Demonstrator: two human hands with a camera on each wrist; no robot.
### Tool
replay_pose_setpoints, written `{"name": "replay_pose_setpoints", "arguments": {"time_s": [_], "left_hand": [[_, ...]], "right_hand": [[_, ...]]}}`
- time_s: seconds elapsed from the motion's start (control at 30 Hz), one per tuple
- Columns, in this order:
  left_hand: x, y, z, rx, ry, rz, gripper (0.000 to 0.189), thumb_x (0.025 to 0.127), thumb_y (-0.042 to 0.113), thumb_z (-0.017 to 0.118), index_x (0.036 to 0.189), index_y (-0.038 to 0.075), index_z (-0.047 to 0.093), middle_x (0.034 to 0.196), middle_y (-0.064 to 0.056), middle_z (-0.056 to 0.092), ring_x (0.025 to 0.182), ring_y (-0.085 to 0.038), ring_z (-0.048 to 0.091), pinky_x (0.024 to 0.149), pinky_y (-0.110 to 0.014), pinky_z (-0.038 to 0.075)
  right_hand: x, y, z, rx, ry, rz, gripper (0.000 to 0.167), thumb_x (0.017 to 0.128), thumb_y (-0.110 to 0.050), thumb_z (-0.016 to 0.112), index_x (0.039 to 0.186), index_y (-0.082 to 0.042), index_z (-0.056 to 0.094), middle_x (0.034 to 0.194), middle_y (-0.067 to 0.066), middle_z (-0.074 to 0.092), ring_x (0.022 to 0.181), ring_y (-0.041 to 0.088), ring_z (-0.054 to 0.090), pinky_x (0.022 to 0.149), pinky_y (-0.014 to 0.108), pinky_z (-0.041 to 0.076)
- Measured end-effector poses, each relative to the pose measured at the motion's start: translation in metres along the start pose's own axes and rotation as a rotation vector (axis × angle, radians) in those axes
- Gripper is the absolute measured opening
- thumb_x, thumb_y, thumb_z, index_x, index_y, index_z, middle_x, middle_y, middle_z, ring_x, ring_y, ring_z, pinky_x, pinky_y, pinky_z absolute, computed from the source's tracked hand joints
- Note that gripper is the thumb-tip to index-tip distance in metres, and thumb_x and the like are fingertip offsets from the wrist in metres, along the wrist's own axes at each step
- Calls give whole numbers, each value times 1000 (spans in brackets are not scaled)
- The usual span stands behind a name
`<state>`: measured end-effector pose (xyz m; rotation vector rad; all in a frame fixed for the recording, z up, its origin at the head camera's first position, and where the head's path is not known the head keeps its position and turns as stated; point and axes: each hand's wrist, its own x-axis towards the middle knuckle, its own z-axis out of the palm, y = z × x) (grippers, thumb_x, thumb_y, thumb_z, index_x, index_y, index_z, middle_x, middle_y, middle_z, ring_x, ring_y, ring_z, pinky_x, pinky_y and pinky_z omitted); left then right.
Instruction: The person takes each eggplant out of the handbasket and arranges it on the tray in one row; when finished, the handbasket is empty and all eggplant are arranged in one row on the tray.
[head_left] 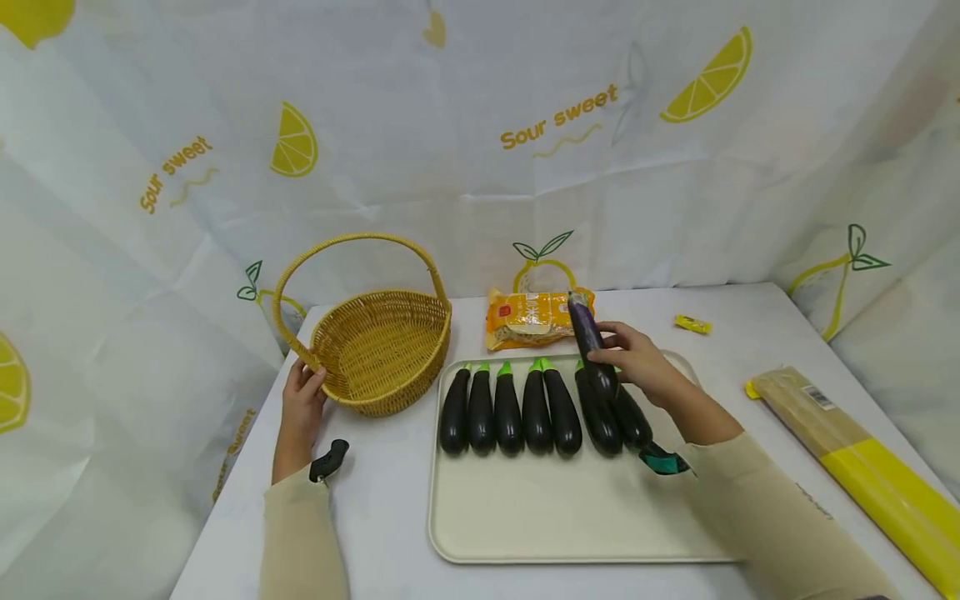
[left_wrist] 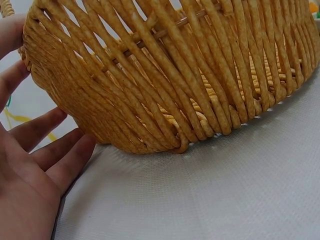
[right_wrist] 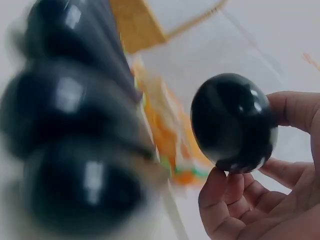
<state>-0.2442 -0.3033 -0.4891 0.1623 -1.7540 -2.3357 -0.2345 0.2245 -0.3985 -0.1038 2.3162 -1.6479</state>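
Observation:
In the head view my right hand point(head_left: 637, 360) holds an eggplant point(head_left: 588, 333) by thumb and fingers, lifted over the tray with its stem end pointing away. The right wrist view shows the rounded end of this eggplant point(right_wrist: 234, 122) between thumb and fingertips. Below it, more dark eggplants point(head_left: 508, 412) with green stems lie side by side on the beige tray point(head_left: 570, 521). My left hand point(head_left: 302, 400) grips the left rim of an upright wicker basket point(head_left: 382, 350), near the handle's base. Up close, fingers point(left_wrist: 70, 160) of that hand rest against the woven outside wall.
Behind the tray lies an orange food packet point(head_left: 525, 318), partly covered by the raised eggplant. A small yellow wrapped piece point(head_left: 692, 324) sits at the back right. Along the right edge lies a long pack of noodles point(head_left: 855, 450). A printed white curtain point(head_left: 465, 167) hangs behind the table.

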Motion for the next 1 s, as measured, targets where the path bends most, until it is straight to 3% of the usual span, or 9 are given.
{"name": "replay_pose_setpoints", "arguments": {"time_s": [0.17, 0.3, 0.57, 1.0], "left_hand": [[1, 0, 3, -1, 7, -1, 52, 102, 10, 51, 150, 11, 31, 143, -14, 37, 117, -18, 49, 86, -22, 45], [3, 2, 3, -6, 2, 6, 52, 102, 10, 51, 150, 10, 32, 142, -13, 38, 117, -18, 48, 87, -22, 45], [8, 4, 2, -13, 17, -5, 50, 101, 11, 53, 148, 13, 36, 140, -11, 40, 116, -17, 49, 85, -21, 46], [9, 4, 0, -30, 11, 5, 49, 101, 10, 53, 147, 12, 36, 140, -12, 39, 114, -15, 50, 85, -21, 46]], "right_hand": [[-32, 32, -40, -127, 77, 69, 75, 97, -32, 60, 154, -4, 20, 137, 31, 35, 112, 39, 50, 87, 49, 49], [-47, 59, -50, -224, 92, 97, 75, 96, -34, 62, 151, 1, 25, 134, 35, 36, 112, 42, 50, 83, 45, 49], [-56, 70, -35, -451, 135, 100, 74, 92, -42, 64, 143, 6, 38, 126, 32, 50, 111, 45, 50, 86, 56, 42], [-50, 68, -21, -499, 149, 104, 72, 97, -50, 53, 140, 6, 41, 124, 32, 51, 110, 43, 51, 87, 56, 43]]}}
